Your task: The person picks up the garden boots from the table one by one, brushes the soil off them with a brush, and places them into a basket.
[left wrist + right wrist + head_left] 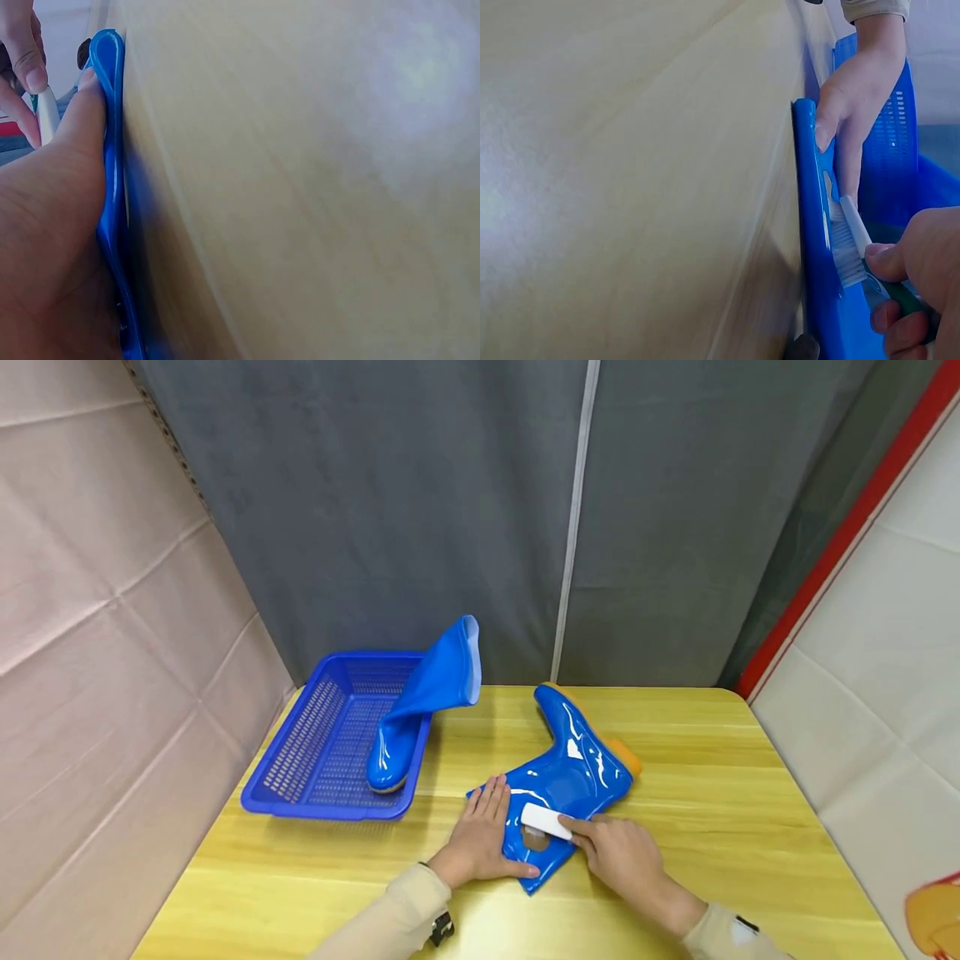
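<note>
Boot (573,781) lies on side on table (750,827), right of centre in head view; brown patch (535,840) on shaft. Right hand (626,857) grips brush (546,820) there; right wrist view shows bristles (846,255) against boot, green handle (901,296) hidden from head view. Left hand (483,843) presses shaft, fingers straight, thumb spread. Basket (337,812) with second boot (435,685), left of centre.

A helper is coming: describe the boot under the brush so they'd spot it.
On the table, right of the basket, the boot lies on its side under the left hand and brush. Unlike the other boot, leaning in the basket, it shows a brown patch.
</note>
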`<action>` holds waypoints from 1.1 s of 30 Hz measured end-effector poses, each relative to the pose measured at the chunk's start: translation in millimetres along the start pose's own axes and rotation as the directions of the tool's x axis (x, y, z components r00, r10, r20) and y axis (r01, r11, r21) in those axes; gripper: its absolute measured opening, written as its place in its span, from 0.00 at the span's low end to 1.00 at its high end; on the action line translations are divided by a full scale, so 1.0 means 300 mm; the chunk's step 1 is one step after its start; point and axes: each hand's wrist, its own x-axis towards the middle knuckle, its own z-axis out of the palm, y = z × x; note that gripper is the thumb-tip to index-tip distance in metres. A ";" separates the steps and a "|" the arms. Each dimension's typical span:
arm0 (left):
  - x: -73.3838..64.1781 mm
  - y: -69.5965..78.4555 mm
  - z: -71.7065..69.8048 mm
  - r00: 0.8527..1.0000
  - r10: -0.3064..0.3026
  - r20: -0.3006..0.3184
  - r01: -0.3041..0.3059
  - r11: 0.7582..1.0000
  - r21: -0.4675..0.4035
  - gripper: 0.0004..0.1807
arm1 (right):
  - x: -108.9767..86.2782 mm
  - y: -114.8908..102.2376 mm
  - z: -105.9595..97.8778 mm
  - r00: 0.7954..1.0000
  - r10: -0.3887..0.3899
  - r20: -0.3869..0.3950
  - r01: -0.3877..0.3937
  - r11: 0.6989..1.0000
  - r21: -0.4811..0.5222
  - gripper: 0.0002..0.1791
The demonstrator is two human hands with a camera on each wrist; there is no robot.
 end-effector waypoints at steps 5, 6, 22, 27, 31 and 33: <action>-0.004 0.006 -0.008 1.000 0.010 -0.017 -0.010 1.000 0.005 0.75 | 0.007 0.016 0.004 1.000 0.005 -0.004 -0.004 0.999 0.047 0.17; -0.004 0.006 -0.008 1.000 0.006 -0.014 -0.006 1.000 0.004 0.75 | 0.009 0.018 0.005 1.000 0.002 -0.006 -0.002 0.998 0.058 0.17; -0.005 0.010 -0.006 1.000 0.000 -0.001 0.000 1.000 0.003 0.74 | 0.041 0.043 0.020 1.000 -0.008 0.005 0.008 0.993 0.118 0.16; 0.001 0.009 -0.002 1.000 0.000 -0.008 0.000 1.000 0.015 0.75 | 0.051 0.042 0.022 1.000 -0.012 0.003 0.012 0.994 0.109 0.16; -0.002 0.008 -0.008 1.000 -0.002 -0.005 0.003 1.000 0.012 0.75 | 0.058 0.035 0.025 1.000 -0.023 0.003 0.022 0.996 0.086 0.15; -0.002 0.006 -0.005 1.000 -0.004 -0.006 0.004 1.000 0.012 0.75 | 0.061 0.029 0.026 1.000 -0.023 0.003 0.023 0.997 0.078 0.15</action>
